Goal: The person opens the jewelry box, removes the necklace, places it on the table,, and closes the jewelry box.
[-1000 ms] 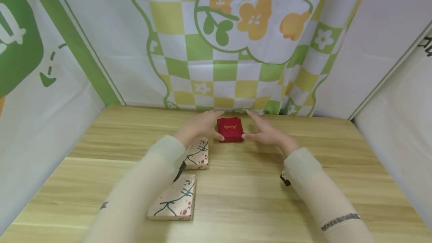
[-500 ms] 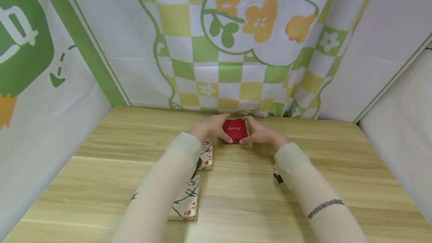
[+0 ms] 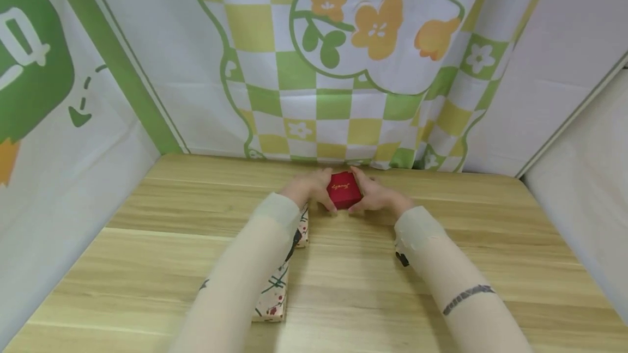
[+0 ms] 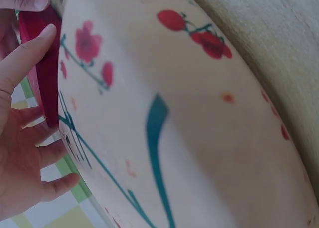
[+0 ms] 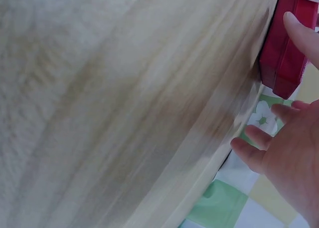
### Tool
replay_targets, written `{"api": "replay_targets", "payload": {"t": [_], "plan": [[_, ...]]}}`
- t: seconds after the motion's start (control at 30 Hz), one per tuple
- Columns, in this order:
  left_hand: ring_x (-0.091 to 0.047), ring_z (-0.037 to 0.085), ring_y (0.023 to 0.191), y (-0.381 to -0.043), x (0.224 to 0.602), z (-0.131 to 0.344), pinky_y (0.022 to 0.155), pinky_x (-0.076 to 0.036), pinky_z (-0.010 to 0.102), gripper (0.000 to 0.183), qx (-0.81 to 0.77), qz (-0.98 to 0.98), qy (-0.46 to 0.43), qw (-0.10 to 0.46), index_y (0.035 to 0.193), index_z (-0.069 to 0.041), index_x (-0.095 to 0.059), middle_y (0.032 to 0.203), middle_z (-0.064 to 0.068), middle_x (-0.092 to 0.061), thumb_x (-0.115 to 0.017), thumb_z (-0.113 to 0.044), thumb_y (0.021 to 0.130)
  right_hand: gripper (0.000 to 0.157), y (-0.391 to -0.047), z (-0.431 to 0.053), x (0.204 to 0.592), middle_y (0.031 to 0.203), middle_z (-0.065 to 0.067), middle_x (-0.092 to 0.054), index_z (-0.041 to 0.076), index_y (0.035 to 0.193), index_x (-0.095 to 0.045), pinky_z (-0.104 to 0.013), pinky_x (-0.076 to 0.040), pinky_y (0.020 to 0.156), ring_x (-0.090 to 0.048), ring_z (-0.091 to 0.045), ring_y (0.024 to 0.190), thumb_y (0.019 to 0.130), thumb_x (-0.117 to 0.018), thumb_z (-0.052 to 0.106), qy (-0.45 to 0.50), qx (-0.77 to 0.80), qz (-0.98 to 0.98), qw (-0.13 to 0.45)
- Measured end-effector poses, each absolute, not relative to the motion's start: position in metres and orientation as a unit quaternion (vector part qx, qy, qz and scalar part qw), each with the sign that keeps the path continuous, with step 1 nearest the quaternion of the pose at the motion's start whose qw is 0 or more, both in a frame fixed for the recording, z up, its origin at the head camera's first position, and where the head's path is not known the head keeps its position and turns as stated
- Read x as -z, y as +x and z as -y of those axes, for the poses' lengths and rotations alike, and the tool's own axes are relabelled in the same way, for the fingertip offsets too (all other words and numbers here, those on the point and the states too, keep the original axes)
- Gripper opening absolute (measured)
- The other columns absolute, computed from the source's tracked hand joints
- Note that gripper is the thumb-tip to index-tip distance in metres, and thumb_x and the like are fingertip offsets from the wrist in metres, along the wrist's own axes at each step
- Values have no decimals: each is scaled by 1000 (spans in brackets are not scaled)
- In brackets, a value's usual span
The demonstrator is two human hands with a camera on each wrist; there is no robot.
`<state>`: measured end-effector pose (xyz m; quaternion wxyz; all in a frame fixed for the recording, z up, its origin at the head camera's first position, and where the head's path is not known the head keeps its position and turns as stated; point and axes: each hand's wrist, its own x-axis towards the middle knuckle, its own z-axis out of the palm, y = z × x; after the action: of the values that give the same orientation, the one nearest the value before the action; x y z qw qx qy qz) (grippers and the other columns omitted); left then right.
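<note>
A small red jewelry box with gold lettering on its lid is at the back of the table, between both hands. My left hand holds its left side, thumb at the front and fingers reaching behind. On the opposite side my right hand grips it, thumb on the front face. In the right wrist view, several fingers of that hand spread away from the red box. Under my left forearm lies a cream box with a floral print, which fills much of the left wrist view.
A second floral-print box lies nearer the front, partly hidden by the left sleeve. A green, yellow and white checked curtain hangs right behind the wooden table's back edge. White fabric walls stand at both sides.
Both hands have come in from either side and closed on the red box. The box has turned slightly between them. My left forearm has moved right, covering more of the floral boxes.
</note>
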<state>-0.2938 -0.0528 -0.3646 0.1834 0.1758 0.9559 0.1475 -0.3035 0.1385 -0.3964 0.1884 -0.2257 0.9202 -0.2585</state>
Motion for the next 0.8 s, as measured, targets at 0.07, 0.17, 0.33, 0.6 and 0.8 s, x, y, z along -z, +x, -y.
{"api": "replay_targets", "payload": {"t": [0.07,0.17,0.33,0.6,0.8], "plan": [[-39,25,128,-294,365,52,105,-33,40,105,-143,-957,174,184,144,-3,-22,141,14,-38,-83,-36,65,106,-304,-138,397,152,-19,-16,9,147,0,-61,-13,107,-8,-51,133,74,-77,21,-225,259,-921,184],[-43,25,123,-294,366,51,101,-36,40,98,-137,-959,170,180,140,-4,-29,135,14,-42,-83,-34,64,103,-303,-138,397,148,-21,-24,9,145,-4,-60,-16,106,-12,-49,131,73,-77,19,-224,261,-922,180],[-46,21,114,-294,367,49,96,-40,39,86,-134,-959,171,181,133,-7,-35,127,11,-45,-82,-33,65,102,-301,-138,397,145,-22,-25,11,146,-4,-58,-17,107,-12,-46,131,74,-76,17,-214,267,-921,186],[-46,20,108,-294,367,49,95,-40,36,77,-158,-948,202,188,129,-6,-38,122,9,-47,-79,-26,67,96,-296,-140,399,143,-21,-28,5,145,-10,-54,-23,106,-16,-41,129,75,-74,17,-203,256,-930,171],[-46,19,109,-294,370,54,94,-39,35,83,-194,-934,219,204,137,-6,-32,125,7,-46,-76,-24,69,94,-291,-143,397,139,-20,-32,3,143,-15,-51,-27,104,-22,-37,126,72,-75,17,-208,279,-924,161]]}}
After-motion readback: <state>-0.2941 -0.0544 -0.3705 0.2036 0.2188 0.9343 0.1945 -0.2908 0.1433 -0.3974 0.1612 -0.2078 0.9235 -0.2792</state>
